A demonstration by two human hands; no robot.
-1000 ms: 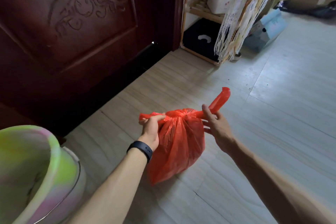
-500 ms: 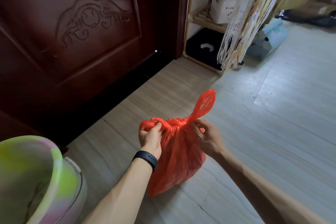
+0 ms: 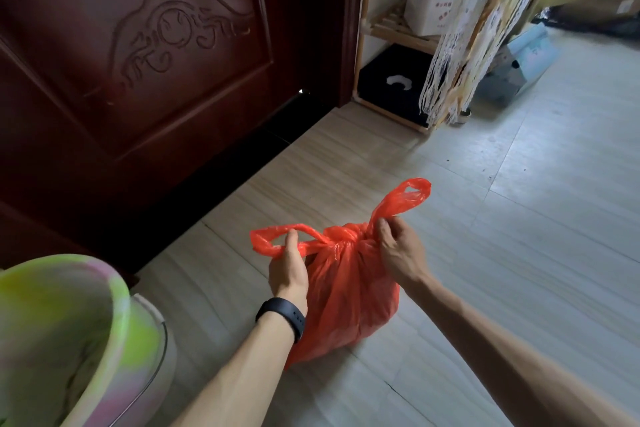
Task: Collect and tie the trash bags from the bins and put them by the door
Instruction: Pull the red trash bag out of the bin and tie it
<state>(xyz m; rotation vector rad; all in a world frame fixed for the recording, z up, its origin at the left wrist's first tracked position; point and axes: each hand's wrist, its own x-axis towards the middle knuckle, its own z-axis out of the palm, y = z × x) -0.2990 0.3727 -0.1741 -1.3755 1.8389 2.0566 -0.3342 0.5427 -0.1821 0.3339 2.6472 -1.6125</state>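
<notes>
A full red trash bag point(image 3: 349, 295) sits on the pale floor in front of the dark carved door point(image 3: 145, 55). Its neck is knotted, and two handle loops stick out to either side. My left hand point(image 3: 288, 270), with a black band on the wrist, grips the left loop. My right hand point(image 3: 398, 250) pinches the base of the right loop, which stands up and to the right. The bag's bottom touches the floor.
A green and pink plastic bin point(image 3: 65, 336) fills the lower left corner. A wooden shelf point(image 3: 391, 28) with a white box and a black box stands right of the door. A lace curtain point(image 3: 474, 24) hangs beside it.
The bag has dropped lower, onto the floor. My hands have pulled the two handle loops apart, drawing the knot tight. The view has tilted closer to the door.
</notes>
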